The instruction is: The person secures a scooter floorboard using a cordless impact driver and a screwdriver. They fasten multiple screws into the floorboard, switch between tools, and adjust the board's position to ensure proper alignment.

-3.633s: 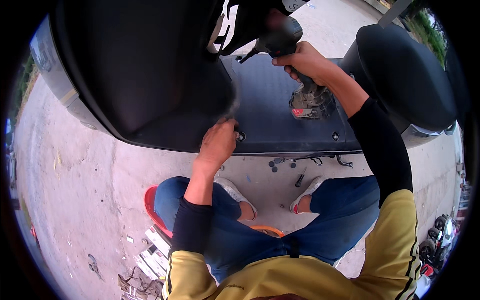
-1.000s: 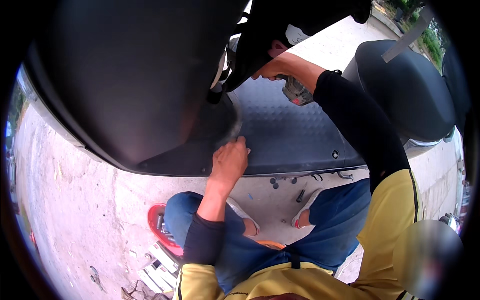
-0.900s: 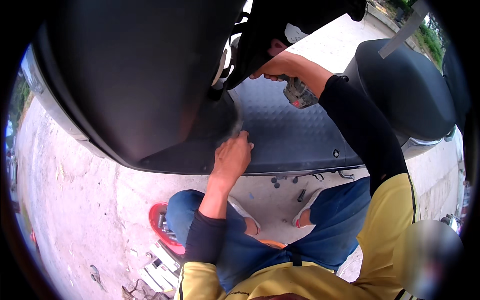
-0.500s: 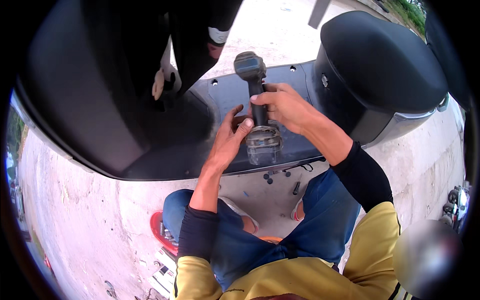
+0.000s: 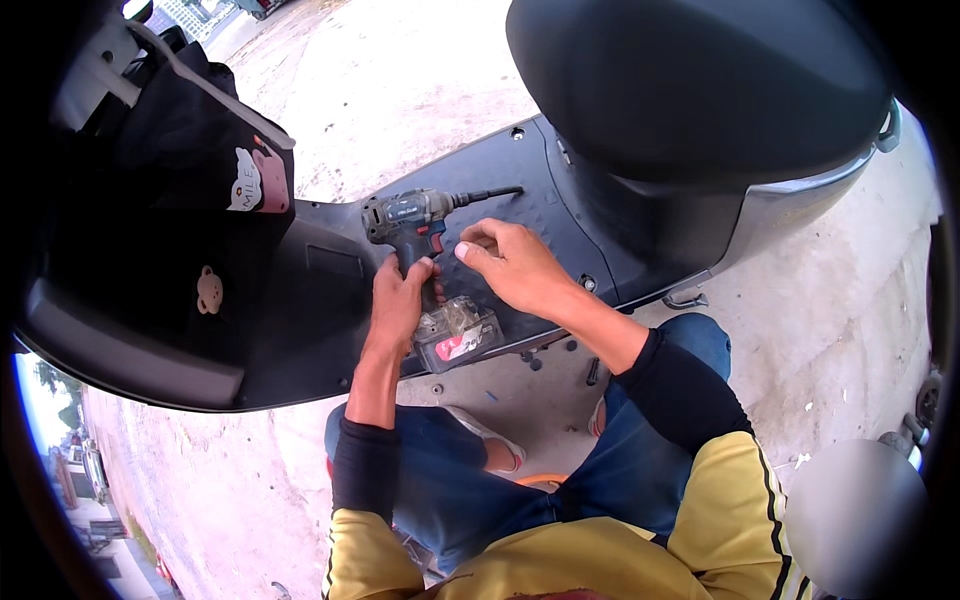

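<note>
My left hand [image 5: 395, 300] is closed around the grip of a cordless impact driver [image 5: 405, 212], below its trigger. The driver's long dark bit [image 5: 490, 193] points right, over the scooter's footboard [image 5: 550, 215]. Its battery [image 5: 462, 342], with a red and white label, hangs toward me, past the near edge of the board. Just right of the grip, apart from the driver, is my right hand [image 5: 520, 265]. Its fingers curl in against the thumb; whether anything small is between them is hidden. Bolt holes show in the footboard, at the far edge [image 5: 517, 133] and near edge [image 5: 588, 283].
The scooter's black seat [image 5: 700, 90] rises at the right. A dark bag [image 5: 180, 150] with a pink and white picture is at the upper left. A folded metal foot peg [image 5: 688, 300] sticks out below the board. Small dark parts [image 5: 535, 363] lie on the ground by my feet.
The driver has swung from upright, head away from me, to its bit pointing right, and moved left. My right hand has let go of it; my left now grips it. The view has shifted.
</note>
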### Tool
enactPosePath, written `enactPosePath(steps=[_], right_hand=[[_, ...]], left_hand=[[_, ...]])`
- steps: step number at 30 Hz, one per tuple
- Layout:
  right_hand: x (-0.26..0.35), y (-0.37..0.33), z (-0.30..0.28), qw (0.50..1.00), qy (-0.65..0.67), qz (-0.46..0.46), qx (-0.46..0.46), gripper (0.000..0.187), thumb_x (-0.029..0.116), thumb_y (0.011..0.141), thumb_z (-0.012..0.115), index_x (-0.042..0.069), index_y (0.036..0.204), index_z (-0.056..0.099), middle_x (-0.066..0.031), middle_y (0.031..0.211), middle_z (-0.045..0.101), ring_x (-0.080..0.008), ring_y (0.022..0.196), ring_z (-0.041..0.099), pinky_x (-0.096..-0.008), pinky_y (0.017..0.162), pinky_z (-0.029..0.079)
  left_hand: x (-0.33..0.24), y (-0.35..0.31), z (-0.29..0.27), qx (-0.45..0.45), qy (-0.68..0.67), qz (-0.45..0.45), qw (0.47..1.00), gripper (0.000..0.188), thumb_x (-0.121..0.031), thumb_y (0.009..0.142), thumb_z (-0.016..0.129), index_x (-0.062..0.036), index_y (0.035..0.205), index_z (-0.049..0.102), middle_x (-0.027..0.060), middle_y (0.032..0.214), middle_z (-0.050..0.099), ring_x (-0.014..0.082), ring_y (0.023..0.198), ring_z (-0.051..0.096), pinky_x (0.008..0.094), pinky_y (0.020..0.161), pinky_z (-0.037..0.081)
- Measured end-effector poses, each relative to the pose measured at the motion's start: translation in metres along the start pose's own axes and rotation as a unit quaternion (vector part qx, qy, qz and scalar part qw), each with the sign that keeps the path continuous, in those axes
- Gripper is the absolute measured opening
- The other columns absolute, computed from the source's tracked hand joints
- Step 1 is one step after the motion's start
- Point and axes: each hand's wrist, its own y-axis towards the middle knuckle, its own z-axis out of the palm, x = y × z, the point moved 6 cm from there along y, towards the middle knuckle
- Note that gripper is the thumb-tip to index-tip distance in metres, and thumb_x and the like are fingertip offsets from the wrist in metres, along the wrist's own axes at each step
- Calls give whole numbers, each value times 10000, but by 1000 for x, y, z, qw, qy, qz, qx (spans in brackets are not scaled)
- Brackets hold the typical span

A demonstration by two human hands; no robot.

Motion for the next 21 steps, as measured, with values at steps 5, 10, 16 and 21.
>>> enactPosePath(steps=[5,10,16,21], right_hand=[[-3,-9,-26,999,21,5,-24,391,287,1012,646,-54,1198,686,-209,1116,756,-289,1057,732,-396,945,548],[-8,-14,-39,998,32,43,16,356,274,1003,639,-40,1159,702,-155,967,762,-251,887,733,-385,838,555],[-13,-25,-55,995,76,61,8,323,269,1005,641,-29,1109,706,-78,848,717,-150,795,676,-343,763,536],[-23,-32,-70,995,82,61,15,306,255,1011,639,-31,1099,705,-79,885,730,-144,794,672,-327,762,527]], left_hand=[[-60,36,22,6,104,80,991,300,-316,1050,664,-37,1133,591,43,865,653,114,663,615,298,588,533],[-98,84,48,29,179,117,977,304,-322,1045,674,-29,1091,608,36,807,646,109,635,592,294,562,498],[-113,110,57,21,263,138,955,326,-325,1044,668,-7,1073,601,43,792,632,115,617,579,305,556,495],[-120,114,57,25,303,163,939,361,-341,1048,653,14,1066,586,58,794,626,132,626,585,326,571,495]])
